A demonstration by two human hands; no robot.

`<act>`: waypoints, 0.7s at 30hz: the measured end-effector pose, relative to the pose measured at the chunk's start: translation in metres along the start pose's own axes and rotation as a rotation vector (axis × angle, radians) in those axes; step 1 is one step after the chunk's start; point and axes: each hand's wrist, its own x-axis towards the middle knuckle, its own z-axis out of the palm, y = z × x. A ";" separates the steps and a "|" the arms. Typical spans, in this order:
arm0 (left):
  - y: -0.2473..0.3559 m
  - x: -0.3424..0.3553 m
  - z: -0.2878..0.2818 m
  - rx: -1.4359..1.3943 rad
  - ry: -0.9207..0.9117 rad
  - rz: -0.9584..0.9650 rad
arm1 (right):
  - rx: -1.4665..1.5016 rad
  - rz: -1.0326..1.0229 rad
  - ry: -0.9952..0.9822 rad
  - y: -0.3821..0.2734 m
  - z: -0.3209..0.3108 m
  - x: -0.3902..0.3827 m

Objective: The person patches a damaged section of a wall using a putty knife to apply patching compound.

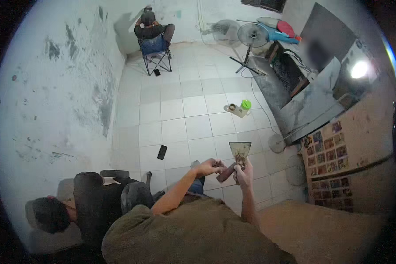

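Held up in front of me is a putty knife (240, 151) with a broad, pale trapezoid blade that has brown stains low down. My right hand (244, 174) is closed around its lower end, the blade pointing away from me. A reddish-brown strip (225, 173), perhaps sandpaper, slants down to the left from beside my right thumb. Just left of this strip is my left hand (210, 167), its fingers bent and drawn together close to the strip's edge. Whether those fingers pinch the strip or something else cannot be made out.
A black phone (162, 152) lies on the tiled floor. Farther off stand a green-lidded jug (245, 105) and a cup (232, 107). A standing fan (253, 35) trails a cable. One person (149, 28) sits in a folding chair (155, 47); another (53, 214) sits close on my left.
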 end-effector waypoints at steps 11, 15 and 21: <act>0.035 0.079 -0.162 0.162 0.379 0.150 | -0.117 0.042 -0.204 -0.013 0.058 0.206; 0.026 0.075 -0.200 0.089 0.679 0.242 | 0.067 0.168 -0.325 -0.033 0.111 0.262; 0.000 0.099 -0.232 0.228 1.131 0.082 | -0.292 0.286 -0.680 -0.026 0.149 0.358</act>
